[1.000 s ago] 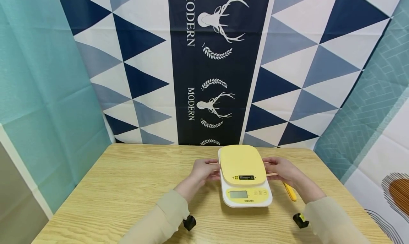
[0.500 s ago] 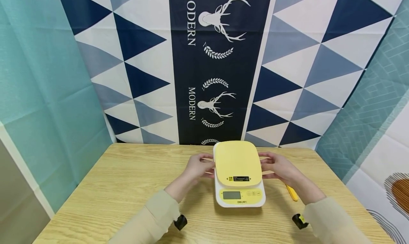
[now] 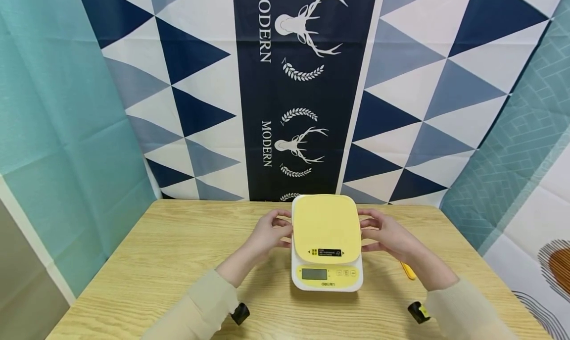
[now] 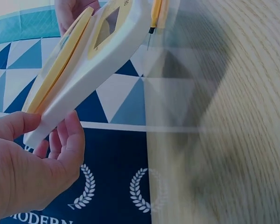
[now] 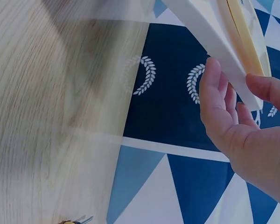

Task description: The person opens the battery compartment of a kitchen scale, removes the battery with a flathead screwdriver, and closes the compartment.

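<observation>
A kitchen scale [image 3: 327,226] with a white body, a yellow platform and a small grey display [image 3: 314,274] is held up off the wooden table between both hands. In the wrist views it is tilted, its display end lower in the head view. My left hand [image 3: 268,231] grips its left edge, thumb by the yellow platform [image 4: 60,65] and fingers under the white body [image 4: 91,77]. On the opposite edge my right hand [image 3: 387,233] holds it the same way, thumb [image 5: 266,86] on the platform side. The scale's underside is hidden in the head view.
A yellow-handled tool [image 3: 407,270] lies on the table [image 3: 178,261] beneath the right forearm; a thin metal shaft shows in the left wrist view. Small black pieces [image 3: 240,314] sit beside each sleeve. A patterned cloth [image 3: 294,92] hangs behind the table.
Both hands have carried the scale to the left, and it now stands straighter, with its far edge a little higher in view. The yellow-handled tool stays in place.
</observation>
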Available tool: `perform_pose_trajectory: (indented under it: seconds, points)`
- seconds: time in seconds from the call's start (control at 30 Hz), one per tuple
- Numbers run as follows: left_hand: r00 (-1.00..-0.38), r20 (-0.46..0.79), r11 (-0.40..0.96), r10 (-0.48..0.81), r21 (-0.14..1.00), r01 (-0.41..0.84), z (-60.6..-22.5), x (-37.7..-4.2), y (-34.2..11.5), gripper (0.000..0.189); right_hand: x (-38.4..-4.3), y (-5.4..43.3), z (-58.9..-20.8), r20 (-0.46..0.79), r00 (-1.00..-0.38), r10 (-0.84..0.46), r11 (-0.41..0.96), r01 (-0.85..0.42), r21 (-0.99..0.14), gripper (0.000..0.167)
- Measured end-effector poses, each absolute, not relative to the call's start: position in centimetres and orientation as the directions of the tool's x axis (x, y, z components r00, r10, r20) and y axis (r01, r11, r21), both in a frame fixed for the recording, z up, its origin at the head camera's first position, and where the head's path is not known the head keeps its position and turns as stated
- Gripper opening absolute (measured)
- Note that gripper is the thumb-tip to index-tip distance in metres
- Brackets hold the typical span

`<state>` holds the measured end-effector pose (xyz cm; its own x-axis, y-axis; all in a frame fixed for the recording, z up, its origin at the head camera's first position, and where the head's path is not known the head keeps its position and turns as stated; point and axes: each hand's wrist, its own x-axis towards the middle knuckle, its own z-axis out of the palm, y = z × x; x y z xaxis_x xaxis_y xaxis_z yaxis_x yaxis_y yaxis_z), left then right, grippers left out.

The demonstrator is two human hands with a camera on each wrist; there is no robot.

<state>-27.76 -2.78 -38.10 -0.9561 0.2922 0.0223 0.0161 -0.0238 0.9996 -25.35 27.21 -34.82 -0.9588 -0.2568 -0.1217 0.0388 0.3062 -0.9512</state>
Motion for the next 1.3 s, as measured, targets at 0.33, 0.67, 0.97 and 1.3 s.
perform_pose_trajectory:
  seconds: [0.33, 0.67, 0.97, 1.3]
  points:
    - [-0.944, 0.095, -0.023, 0.315, 0.995, 0.092, -37.5, -27.0, -4.2, 0.035, -24.5, 26.6, -35.1, -0.024, -0.955, -0.295, 0.256, -0.055, -0.965, 0.067]
    - [-0.904, 0.238, 0.039, 0.356, 0.962, 0.269, -37.8, -26.3, -5.4, 0.034, -23.8, 26.3, -35.7, 0.125, -0.932, -0.341, 0.226, -0.210, -0.951, 0.057]
    - [-0.872, 0.358, 0.087, 0.334, 0.909, 0.407, -38.3, -25.8, -6.0, 0.033, -22.9, 25.8, -36.7, 0.313, -0.881, -0.356, 0.218, -0.404, -0.888, 0.049]
    - [-0.804, 0.492, 0.137, 0.334, 0.819, 0.558, -38.9, -24.8, -7.4, 0.031, -22.7, 24.9, -37.1, 0.495, -0.790, -0.361, 0.256, -0.595, -0.762, 0.048]
